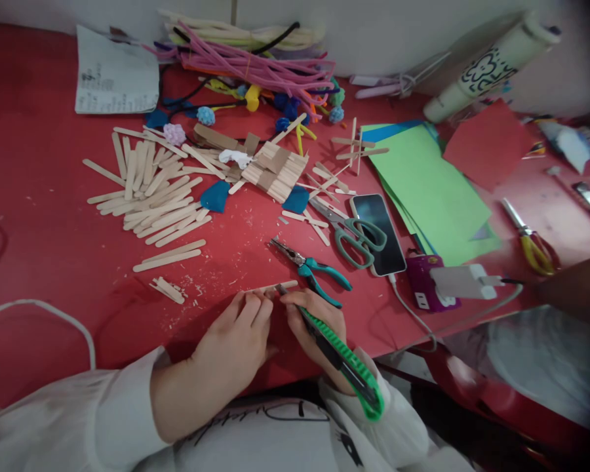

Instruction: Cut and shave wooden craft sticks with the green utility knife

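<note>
My right hand (319, 324) is closed around a green utility knife (344, 357), its blade end touching or very near a wooden craft stick (286, 285). With fingers bent, my left hand (240, 334) presses that same stick against the red table near the front edge. Most of the stick lies hidden under my fingers. Just beyond my right hand are teal-handled pliers (312, 269), jaws pointing left. Short cut stick pieces (170, 290) and two whole sticks (170, 255) lie to the left, among pale shavings.
A heap of craft sticks (147, 190) spreads at the left, beside a glued stick panel (275, 170). Green-handled scissors (356, 239) overlap a phone (386, 246). Green paper (432, 190) lies right, pipe cleaners (260, 65) at the back. A white cable (54, 311) crosses the left side.
</note>
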The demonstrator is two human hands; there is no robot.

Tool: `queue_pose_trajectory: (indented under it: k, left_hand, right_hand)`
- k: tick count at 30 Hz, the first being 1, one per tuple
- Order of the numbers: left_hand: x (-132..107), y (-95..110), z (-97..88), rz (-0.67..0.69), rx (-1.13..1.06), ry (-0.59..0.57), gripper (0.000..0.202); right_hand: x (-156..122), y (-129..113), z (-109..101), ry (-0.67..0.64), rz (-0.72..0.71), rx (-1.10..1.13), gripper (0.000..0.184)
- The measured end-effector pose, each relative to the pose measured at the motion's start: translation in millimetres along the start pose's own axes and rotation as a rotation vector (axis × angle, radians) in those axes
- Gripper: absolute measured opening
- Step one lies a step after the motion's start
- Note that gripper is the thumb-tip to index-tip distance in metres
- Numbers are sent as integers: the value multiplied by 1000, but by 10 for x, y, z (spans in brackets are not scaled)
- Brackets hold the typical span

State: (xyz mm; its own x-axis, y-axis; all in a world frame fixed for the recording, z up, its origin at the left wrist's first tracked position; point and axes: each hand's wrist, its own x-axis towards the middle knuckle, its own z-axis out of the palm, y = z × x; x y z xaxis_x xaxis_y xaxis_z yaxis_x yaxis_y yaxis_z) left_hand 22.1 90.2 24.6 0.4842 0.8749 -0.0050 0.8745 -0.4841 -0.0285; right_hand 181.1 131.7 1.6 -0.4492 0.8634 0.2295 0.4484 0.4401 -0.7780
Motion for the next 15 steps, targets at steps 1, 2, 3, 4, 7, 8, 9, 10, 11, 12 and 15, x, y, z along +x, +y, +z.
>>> queue_pose_trajectory:
  k: [1, 2, 3, 4, 7, 8, 9, 10, 11, 12, 15]
  left_hand:
    - [0, 1, 2, 0, -1, -2, 57]
    - [-2, 3, 7, 0, 0, 0, 56]
    - [-6, 5, 15, 3, 0, 9, 54]
    - [-12, 7, 26, 7, 1, 19, 52]
    - [-32, 11, 58, 18, 3, 51, 46]
    - [-38, 11, 64, 21, 6, 54, 45]
    - [-43, 10, 67, 25, 7, 53, 45]
    - [-45, 7, 67, 28, 10, 49, 45]
    - [-46, 5, 65, 30, 12, 44, 45]
    - [-46, 2, 61, 30, 15, 37, 44]
    - [-43, -1, 50, 33, 20, 22, 41]
  right_hand:
    - [2, 1, -2, -7, 1, 3, 17]
    - [4, 2, -3, -15, 2, 6, 17]
    - [5, 4, -4, -21, 1, 8, 18]
    - [6, 7, -5, -26, 0, 11, 18]
    - [2, 11, -7, -36, -4, 20, 19]
    - [0, 11, -9, -38, -4, 22, 19]
    - [-4, 10, -13, -39, -4, 25, 20]
    - [-7, 7, -18, -41, -3, 26, 20]
    - [-11, 4, -24, -41, -1, 27, 20]
    - [-14, 2, -30, -41, 1, 26, 21]
    - [-20, 2, -41, -41, 5, 25, 21]
